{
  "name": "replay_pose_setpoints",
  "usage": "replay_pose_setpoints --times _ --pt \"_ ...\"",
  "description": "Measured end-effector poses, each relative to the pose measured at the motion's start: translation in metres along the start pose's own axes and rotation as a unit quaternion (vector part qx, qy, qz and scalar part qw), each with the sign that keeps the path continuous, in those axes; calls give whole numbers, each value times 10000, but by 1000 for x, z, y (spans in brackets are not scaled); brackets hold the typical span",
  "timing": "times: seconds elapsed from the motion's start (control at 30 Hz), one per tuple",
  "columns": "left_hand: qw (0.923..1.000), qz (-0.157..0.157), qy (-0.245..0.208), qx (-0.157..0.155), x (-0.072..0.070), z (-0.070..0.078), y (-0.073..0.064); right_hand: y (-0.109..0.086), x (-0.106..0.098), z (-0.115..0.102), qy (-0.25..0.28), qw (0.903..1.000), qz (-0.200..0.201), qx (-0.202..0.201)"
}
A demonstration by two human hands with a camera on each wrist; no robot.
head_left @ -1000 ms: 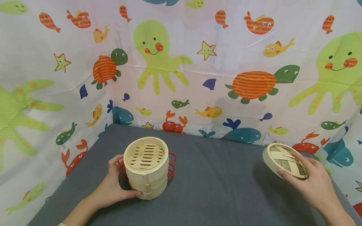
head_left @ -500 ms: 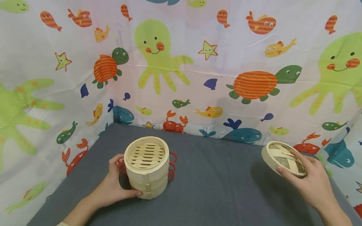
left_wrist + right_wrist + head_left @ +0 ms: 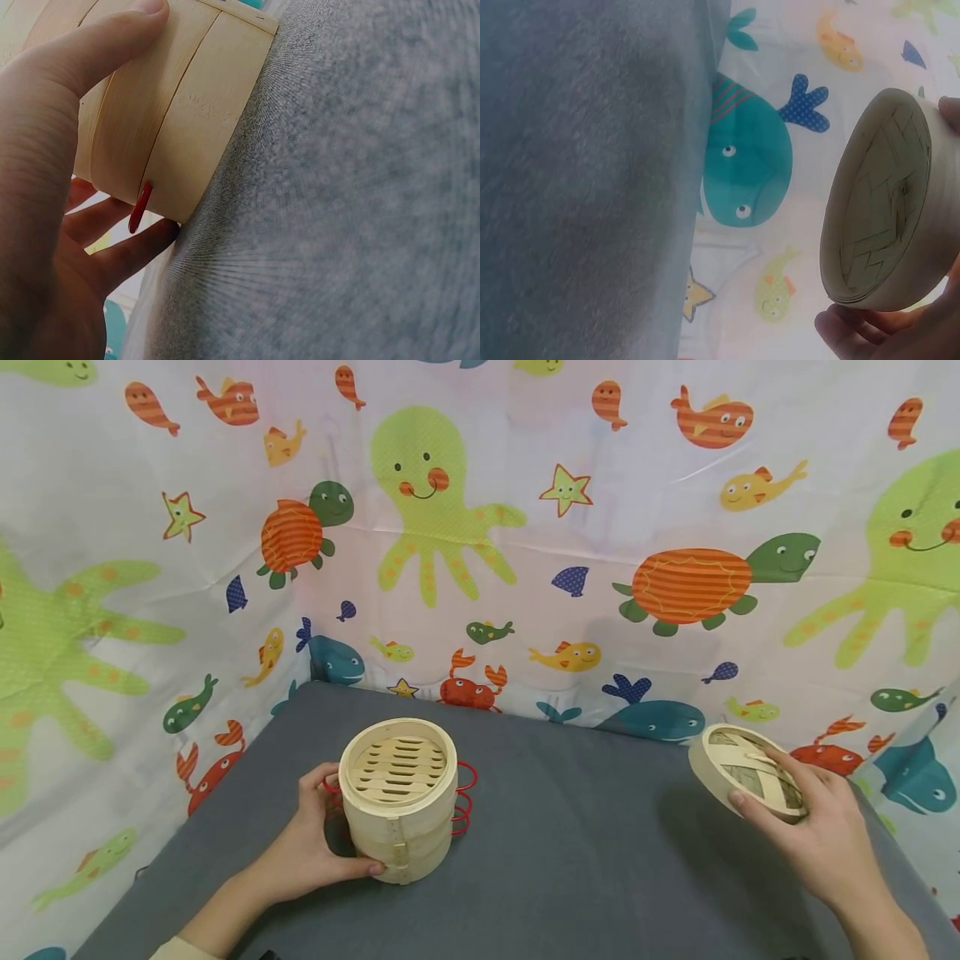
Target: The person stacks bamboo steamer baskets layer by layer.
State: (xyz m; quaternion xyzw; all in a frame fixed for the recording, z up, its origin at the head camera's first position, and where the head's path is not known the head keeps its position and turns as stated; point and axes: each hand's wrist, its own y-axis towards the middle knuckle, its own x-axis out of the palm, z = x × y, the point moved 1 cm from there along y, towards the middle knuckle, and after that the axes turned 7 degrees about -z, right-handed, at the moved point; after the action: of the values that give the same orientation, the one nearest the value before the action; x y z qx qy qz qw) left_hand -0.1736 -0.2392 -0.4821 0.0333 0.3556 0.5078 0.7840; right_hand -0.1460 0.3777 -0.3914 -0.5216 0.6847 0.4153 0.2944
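A stacked bamboo steamer with red loops on its sides stands on the dark grey cloth, its slatted top tier uncovered. My left hand grips it from the left, thumb low on the front and fingers round the far side. In the left wrist view the thumb lies across the steamer wall, near a red loop. At the right, my right hand holds the woven steamer lid, tilted and raised above the cloth. The right wrist view shows the lid's hollow underside.
The dark grey cloth covers the table surface. A white curtain printed with sea animals hangs along the back and both sides, meeting the table's edges.
The lid has risen slightly and shifted a little left in the right hand. The head view has turned slightly right to left across the scene; the left hand keeps its grip on the steamer.
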Motion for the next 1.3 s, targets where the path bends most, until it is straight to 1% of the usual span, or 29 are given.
replay_pose_setpoints --times 0.13,0.3,0.63,0.87,1.13,1.3 --pt "10000 17 63 -8 0 -1 0 3 3 -5 -3 9999 -101 46" --pt "9999 -13 110 -27 -1 -1 0 6 5 -9 -4 9999 14 -137" --pt "9999 8 137 30 -1 3 3 11 -2 -21 -20 9998 80 -166" --pt "10000 17 66 -20 0 3 2 15 -6 -30 195 9984 234 -480" --pt "10000 5 57 42 0 1 2 18 -4 -44 231 9982 47 -547" --pt "10000 -24 85 28 -1 1 2 22 -3 -56 202 9978 17 -626"
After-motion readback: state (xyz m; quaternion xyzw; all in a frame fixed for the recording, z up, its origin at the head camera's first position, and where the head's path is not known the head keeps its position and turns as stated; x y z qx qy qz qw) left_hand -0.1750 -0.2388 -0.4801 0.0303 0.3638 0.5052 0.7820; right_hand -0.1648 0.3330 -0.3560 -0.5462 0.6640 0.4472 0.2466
